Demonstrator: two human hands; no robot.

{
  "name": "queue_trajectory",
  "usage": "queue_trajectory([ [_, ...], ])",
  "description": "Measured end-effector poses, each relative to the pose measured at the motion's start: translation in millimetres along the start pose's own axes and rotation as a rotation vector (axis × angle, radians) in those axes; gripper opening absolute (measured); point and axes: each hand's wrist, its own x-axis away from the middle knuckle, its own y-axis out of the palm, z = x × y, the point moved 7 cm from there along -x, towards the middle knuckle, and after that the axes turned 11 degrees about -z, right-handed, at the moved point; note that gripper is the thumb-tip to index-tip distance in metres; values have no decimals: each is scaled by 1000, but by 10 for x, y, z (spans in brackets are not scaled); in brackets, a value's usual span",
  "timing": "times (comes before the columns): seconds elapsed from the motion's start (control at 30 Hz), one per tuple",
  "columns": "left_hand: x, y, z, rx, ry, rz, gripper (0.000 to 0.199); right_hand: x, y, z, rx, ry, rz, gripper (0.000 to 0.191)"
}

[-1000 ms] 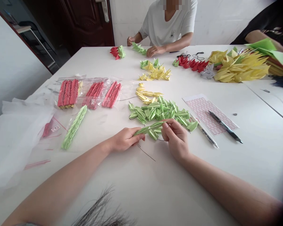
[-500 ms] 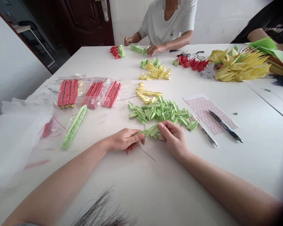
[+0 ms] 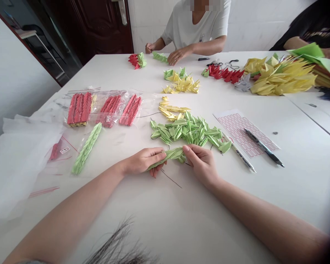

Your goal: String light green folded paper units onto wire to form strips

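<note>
So the left hand [image 3: 144, 160] has its thumb pressed on top of a pale green folded-paper strip [image 3: 172, 154], fingers curled underneath, and the right hand [image 3: 205, 163] is pinching the other end between thumb and fingertips. Both are gripping it, nothing loose. The strip sits between the two hands, right in front of the loose green pile. It looks kinda braided: slanted, overlapping folds running along it, matte paper, narrow and fairly straight, with a bit poking out under the left thumb. Part of it is hidden by the fingers.

Just below the hands there's a thin dark wire [image 3: 172, 179] on the white table [image 3: 198, 220]. Right behind is that heap of green pieces [image 3: 192, 128], all pointy and jumbled, with yellow pieces [image 3: 172, 110] behind it. Off to the right: a white pen [image 3: 243, 157], plus a dark pen [image 3: 264, 147] lying across a sheet of red-outlined labels [image 3: 233, 124].

Over left, a finished-looking green length [image 3: 86, 148] lies near three clear-bagged red bundles [image 3: 109, 110]. Across the table, a co-worker's hand [image 3: 176, 57] is beside another green string [image 3: 160, 57].
</note>
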Motion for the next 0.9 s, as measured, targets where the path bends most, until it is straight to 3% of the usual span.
queue_trajectory([
  [0.23,-1,22,-5,-26,-40,-57,48,14,34,31,-92,58,-64,60],
  [0.63,16,64,19,-87,-41,-111,46,-28,20,74,-119,118,-17,63],
  [0.9,2,70,33,-62,-11,-81,42,-23,7,111,-153,114,13,62],
])
